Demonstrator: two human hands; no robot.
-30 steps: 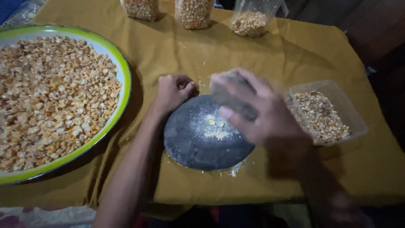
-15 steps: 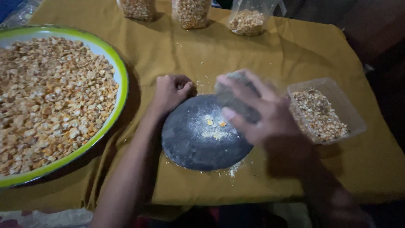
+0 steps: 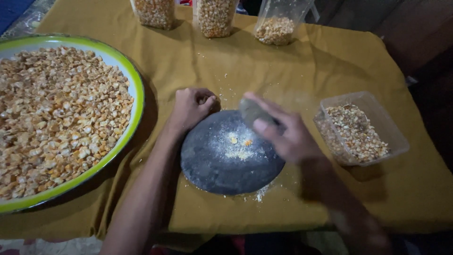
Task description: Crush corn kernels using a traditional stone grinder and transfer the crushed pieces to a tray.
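Two corn kernels (image 3: 239, 140) sat near the middle of the round dark grinding stone (image 3: 212, 165), in a dusting of pale meal, and everything hinged on them. They lay just below and a little left of the right hand (image 3: 283, 134), which was wrapped tight around a grey hand stone (image 3: 252, 112) held above the slab, not touching it. That stone was blurry, but its long axis seemed to run from upper left to lower right, sticking out past the fingertips toward the kernels. So the right hand was clearly the nearer one to them.

The left hand (image 3: 191, 107) was balled into a closed fist resting on the far-left rim of the slab. I couldn't tell if anything was inside it. The kernels lay down and to the right of its knuckles, a bit further off.

Counts, working outward: one slab, one hand stone, one clear plastic tub of broken corn (image 3: 358, 132) just right of the right hand, and one big green-rimmed enamel tray (image 3: 134, 101) heaped with corn left of the left forearm. Farthest out, beyond both sets of fingers, three clear containers of corn (image 3: 214, 16) stood in a row on the mustard cloth (image 3: 306, 66).
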